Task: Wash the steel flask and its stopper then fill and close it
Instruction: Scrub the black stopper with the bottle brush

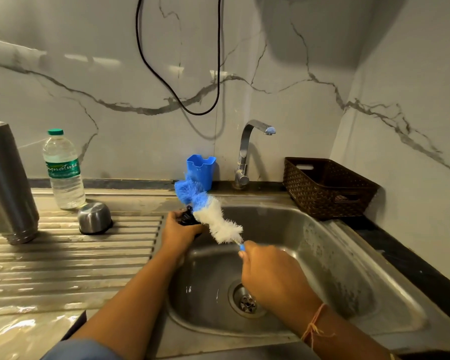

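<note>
The steel flask (pixel 7 183) stands upside down on the ribbed drainboard at the far left. Its steel cup lid (pixel 94 218) sits upside down a little to the right. Over the left edge of the sink, my left hand (pixel 178 233) grips the black stopper (pixel 187 217), mostly hidden by my fingers. My right hand (pixel 268 271) holds the blue handle of a bottle brush (pixel 211 211). The brush's blue and white bristles lie across the stopper.
A steel sink (pixel 348 268) with a drain (pixel 247 300) lies below my hands. The tap (pixel 247 149) behind it runs no water. A plastic water bottle (pixel 63 170) stands on the drainboard (pixel 63 261). A blue holder (pixel 201 171) and a brown basket (pixel 327 187) sit at the back.
</note>
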`<state>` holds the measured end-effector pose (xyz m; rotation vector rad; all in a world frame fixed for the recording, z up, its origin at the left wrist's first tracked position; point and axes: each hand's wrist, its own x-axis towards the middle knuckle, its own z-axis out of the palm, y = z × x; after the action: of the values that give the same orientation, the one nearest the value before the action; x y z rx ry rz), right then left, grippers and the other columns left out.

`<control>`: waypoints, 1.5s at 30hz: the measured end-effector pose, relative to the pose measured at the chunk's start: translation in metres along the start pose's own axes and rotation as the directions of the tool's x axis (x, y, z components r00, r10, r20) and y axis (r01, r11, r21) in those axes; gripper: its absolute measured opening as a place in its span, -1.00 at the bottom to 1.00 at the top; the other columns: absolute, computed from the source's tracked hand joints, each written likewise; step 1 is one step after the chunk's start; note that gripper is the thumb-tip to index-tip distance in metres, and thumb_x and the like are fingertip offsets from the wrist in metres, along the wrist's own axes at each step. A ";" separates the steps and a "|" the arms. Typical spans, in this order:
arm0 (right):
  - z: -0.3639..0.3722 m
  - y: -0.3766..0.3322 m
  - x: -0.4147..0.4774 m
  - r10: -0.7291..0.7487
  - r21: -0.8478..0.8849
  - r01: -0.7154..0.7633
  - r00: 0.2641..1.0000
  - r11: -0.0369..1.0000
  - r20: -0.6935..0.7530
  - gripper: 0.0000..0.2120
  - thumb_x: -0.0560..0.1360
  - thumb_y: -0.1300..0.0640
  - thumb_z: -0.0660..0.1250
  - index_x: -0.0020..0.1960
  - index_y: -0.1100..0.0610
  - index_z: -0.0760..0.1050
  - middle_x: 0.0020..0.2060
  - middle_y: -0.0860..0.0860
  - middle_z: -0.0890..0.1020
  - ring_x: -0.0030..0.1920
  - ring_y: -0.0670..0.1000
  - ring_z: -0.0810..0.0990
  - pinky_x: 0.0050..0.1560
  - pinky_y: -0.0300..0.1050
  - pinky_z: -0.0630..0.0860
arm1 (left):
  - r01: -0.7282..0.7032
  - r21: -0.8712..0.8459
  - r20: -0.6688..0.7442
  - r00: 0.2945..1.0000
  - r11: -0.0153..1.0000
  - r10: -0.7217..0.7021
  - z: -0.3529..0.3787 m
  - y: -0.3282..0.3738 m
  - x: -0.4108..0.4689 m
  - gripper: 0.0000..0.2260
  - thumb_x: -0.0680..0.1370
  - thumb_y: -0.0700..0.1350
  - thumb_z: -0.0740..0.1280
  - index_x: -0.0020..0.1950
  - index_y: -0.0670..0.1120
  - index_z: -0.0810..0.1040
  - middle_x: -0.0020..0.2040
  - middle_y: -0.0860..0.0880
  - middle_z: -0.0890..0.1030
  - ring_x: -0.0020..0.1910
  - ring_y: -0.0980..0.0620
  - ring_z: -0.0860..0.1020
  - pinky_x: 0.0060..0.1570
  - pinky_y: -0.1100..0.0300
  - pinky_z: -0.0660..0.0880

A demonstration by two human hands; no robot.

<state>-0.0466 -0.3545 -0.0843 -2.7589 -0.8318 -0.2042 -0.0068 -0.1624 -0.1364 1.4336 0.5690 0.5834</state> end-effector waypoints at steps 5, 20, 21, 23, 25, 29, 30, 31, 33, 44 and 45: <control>-0.012 0.005 0.013 0.046 0.036 -0.045 0.998 0.998 -0.037 -0.78 0.62 0.06 0.05 0.10 0.10 0.43 -0.05 0.09 0.61 -0.04 0.15 0.59 -0.16 -0.07 0.40 | -0.176 0.080 0.146 0.976 0.981 0.163 0.008 -0.001 -0.009 -0.48 0.32 -0.26 0.55 0.16 -0.04 0.38 0.10 -0.05 0.56 0.08 -0.02 0.56 0.12 0.04 0.53; 0.005 0.000 0.002 -0.044 -0.182 0.038 0.999 0.983 -0.031 -0.79 0.61 0.16 0.02 0.20 0.10 0.32 -0.01 0.10 0.63 0.01 0.18 0.61 -0.21 -0.07 0.29 | 0.047 -0.102 0.139 0.990 0.994 -0.033 0.007 -0.002 -0.007 -0.58 0.39 -0.31 0.47 0.12 -0.06 0.39 0.08 -0.08 0.56 -0.04 -0.03 0.58 -0.17 0.14 0.60; 0.002 0.000 0.003 -0.041 -0.192 0.030 0.998 0.981 -0.050 -0.78 0.61 0.17 0.02 0.21 0.12 0.32 -0.01 0.10 0.63 0.01 0.17 0.61 -0.21 -0.07 0.30 | -0.055 0.006 0.148 0.988 0.998 0.054 0.007 -0.001 -0.008 -0.53 0.36 -0.26 0.51 0.15 -0.04 0.39 0.07 -0.04 0.56 0.01 -0.02 0.58 -0.04 0.11 0.57; -0.007 0.003 0.008 -0.019 -0.160 0.006 0.997 0.987 -0.081 -0.79 0.61 0.15 0.01 0.19 0.12 0.34 -0.01 0.10 0.62 0.00 0.17 0.61 -0.21 -0.08 0.31 | -0.199 0.048 0.200 0.962 0.979 0.186 0.007 0.002 -0.011 -0.48 0.32 -0.25 0.54 0.18 -0.05 0.39 0.08 0.00 0.56 0.08 0.01 0.56 0.08 0.10 0.53; -0.015 0.007 0.017 0.021 -0.086 -0.028 0.996 0.996 -0.082 -0.77 0.63 0.10 0.01 0.15 0.12 0.38 -0.01 0.10 0.61 0.00 0.17 0.60 -0.20 -0.08 0.32 | -0.258 0.018 0.277 0.930 0.966 0.243 0.009 0.003 -0.016 -0.45 0.31 -0.32 0.53 0.18 -0.06 0.38 0.12 0.00 0.55 0.11 0.03 0.55 0.07 0.21 0.52; -0.016 0.015 0.034 0.125 0.031 -0.123 0.990 0.992 -0.063 -0.72 0.62 0.04 0.04 0.15 0.13 0.45 0.02 0.11 0.60 0.02 0.16 0.57 -0.09 -0.04 0.42 | -0.171 -0.114 0.304 0.932 0.979 0.198 0.012 0.005 -0.020 -0.49 0.36 -0.44 0.43 0.12 0.03 0.40 0.17 -0.09 0.51 0.08 -0.11 0.58 -0.22 0.19 0.60; -0.015 0.018 0.038 0.149 0.052 -0.146 0.986 0.988 -0.069 -0.72 0.62 0.04 0.04 0.14 0.13 0.46 0.01 0.12 0.60 0.02 0.17 0.57 -0.07 -0.04 0.43 | -0.108 -0.182 0.308 0.938 0.977 0.161 0.009 0.007 -0.020 -0.49 0.39 -0.47 0.39 0.10 0.07 0.39 0.18 -0.14 0.51 0.01 -0.14 0.61 -0.27 0.14 0.61; -0.013 0.021 0.042 0.174 0.076 -0.168 0.982 0.983 -0.076 -0.72 0.62 0.03 0.05 0.11 0.13 0.47 0.00 0.12 0.61 0.01 0.17 0.57 -0.06 -0.04 0.44 | -0.050 -0.238 0.313 0.941 0.970 0.125 0.005 0.009 -0.018 -0.48 0.41 -0.49 0.34 0.10 0.09 0.39 0.16 -0.18 0.51 -0.09 -0.13 0.64 -0.31 0.13 0.61; -0.008 0.029 0.047 0.208 0.131 -0.195 0.973 0.972 -0.095 -0.73 0.61 0.02 0.06 0.06 0.13 0.48 -0.06 0.11 0.61 -0.03 0.16 0.58 -0.06 -0.02 0.49 | 0.029 -0.305 0.314 0.947 0.952 0.072 0.001 0.013 -0.015 -0.47 0.46 -0.51 0.26 0.15 0.09 0.37 0.14 -0.19 0.50 -0.22 -0.06 0.66 -0.36 0.17 0.60; 0.019 0.050 0.042 0.239 0.200 -0.229 0.971 0.953 -0.028 -0.76 0.61 -0.02 0.06 -0.11 0.05 0.41 -0.29 -0.01 0.48 -0.17 0.10 0.55 -0.24 -0.10 0.39 | 0.279 -0.450 0.424 0.903 0.848 -0.072 0.003 0.023 -0.020 -0.78 0.61 -0.19 0.16 0.23 -0.02 0.45 0.13 -0.19 0.51 -0.04 -0.22 0.62 -0.13 -0.02 0.63; 0.019 0.051 0.042 0.240 0.203 -0.230 0.971 0.952 -0.024 -0.76 0.61 -0.02 0.06 -0.11 0.05 0.40 -0.28 0.00 0.49 -0.17 0.10 0.56 -0.23 -0.09 0.39 | 0.276 -0.443 0.421 0.904 0.853 -0.074 0.003 0.023 -0.020 -0.79 0.61 -0.18 0.17 0.22 -0.03 0.46 0.14 -0.20 0.52 -0.08 -0.21 0.64 -0.17 0.01 0.63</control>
<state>0.0174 -0.3683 -0.1042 -2.6222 -0.4757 -0.1338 -0.0203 -0.1770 -0.1133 0.9523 0.2023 0.2495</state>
